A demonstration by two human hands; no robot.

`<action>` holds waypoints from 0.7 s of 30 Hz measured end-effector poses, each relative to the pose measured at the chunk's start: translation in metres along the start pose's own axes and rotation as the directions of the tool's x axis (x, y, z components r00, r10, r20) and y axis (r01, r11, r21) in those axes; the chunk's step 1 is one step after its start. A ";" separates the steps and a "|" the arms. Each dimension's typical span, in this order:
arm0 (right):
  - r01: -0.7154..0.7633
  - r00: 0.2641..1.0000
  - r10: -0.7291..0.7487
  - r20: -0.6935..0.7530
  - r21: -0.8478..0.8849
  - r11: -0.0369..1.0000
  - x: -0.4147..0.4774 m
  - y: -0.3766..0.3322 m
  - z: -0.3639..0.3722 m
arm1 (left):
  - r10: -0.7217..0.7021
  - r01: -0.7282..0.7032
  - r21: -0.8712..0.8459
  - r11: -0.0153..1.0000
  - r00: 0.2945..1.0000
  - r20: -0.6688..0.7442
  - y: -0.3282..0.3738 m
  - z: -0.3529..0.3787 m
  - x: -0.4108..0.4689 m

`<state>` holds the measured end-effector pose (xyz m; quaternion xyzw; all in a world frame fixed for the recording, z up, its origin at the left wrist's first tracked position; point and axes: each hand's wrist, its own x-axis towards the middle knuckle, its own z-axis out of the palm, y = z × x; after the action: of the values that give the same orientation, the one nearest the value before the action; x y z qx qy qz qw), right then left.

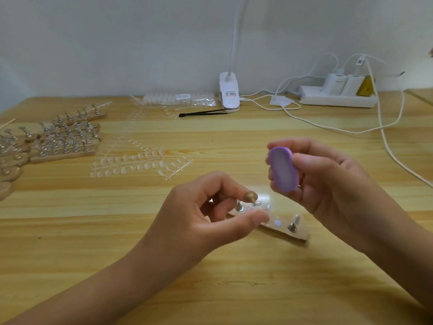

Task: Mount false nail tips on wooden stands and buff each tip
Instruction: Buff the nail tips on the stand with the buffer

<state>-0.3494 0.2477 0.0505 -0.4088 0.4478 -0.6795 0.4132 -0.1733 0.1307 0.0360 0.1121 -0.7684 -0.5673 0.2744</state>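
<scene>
While the left hand pinches a small clear plastic false nail tip on its metal peg between forefinger and thumb, just above the pale wooden strip stand near the middle of the light wooden table, the right hand grips a purple oval buffing block in curled fingers, raised beside the tip and not touching it. The tip is probably featherlight, thin, springy and slick, so it could pop off its peg or crack under hard pressure. Holding the peg close under the tip and stroking lightly looks safest. The stand seems light too and may skid. A spare upright metal peg on the stand's right end could catch the block. Toward the left edge lie clear sprues of unmounted tips and rows of filled wooden stands. Along the far edge sit black tweezers, a white clip lamp and a white power strip with trailing cables, all well apart.
</scene>
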 end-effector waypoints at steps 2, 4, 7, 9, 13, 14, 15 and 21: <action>-0.061 0.998 0.061 0.011 0.072 0.996 0.003 -0.003 -0.006 | -0.049 0.051 -0.088 0.995 0.999 0.021 -0.001 -0.002 0.002; -0.102 0.995 0.100 0.023 0.083 0.991 0.005 -0.005 -0.011 | -0.091 0.098 -0.132 0.986 0.994 0.058 0.000 -0.002 0.004; 0.009 0.999 -0.027 -0.034 -0.428 0.904 0.006 -0.004 -0.026 | -0.152 0.170 -0.182 0.968 0.982 0.109 0.003 -0.003 0.007; 0.166 0.966 -0.243 0.083 -0.925 0.342 0.008 0.000 -0.043 | -0.169 0.196 -0.221 0.955 0.976 0.136 0.001 -0.003 0.008; 0.098 0.993 -0.067 0.095 -0.994 0.040 0.013 0.005 -0.069 | -0.217 0.260 -0.252 0.932 0.959 0.184 0.000 -0.001 0.009; 0.083 0.996 -0.016 0.083 -0.995 0.051 0.014 0.006 -0.071 | -0.225 0.272 -0.253 0.929 0.954 0.197 0.000 -0.001 0.009; 0.077 0.997 0.009 0.078 -0.996 0.041 0.015 0.007 -0.073 | -0.232 0.281 -0.249 0.927 0.950 0.207 0.000 0.000 0.009; 0.267 0.962 -0.167 0.217 -0.883 0.385 0.003 -0.006 -0.033 | -0.313 0.332 -0.170 0.928 0.941 0.130 -0.002 0.002 0.008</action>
<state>-0.3815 0.2556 0.0477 -0.6521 0.6658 -0.3584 0.0552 -0.1809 0.1277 0.0364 0.1816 -0.6948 -0.6800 0.1478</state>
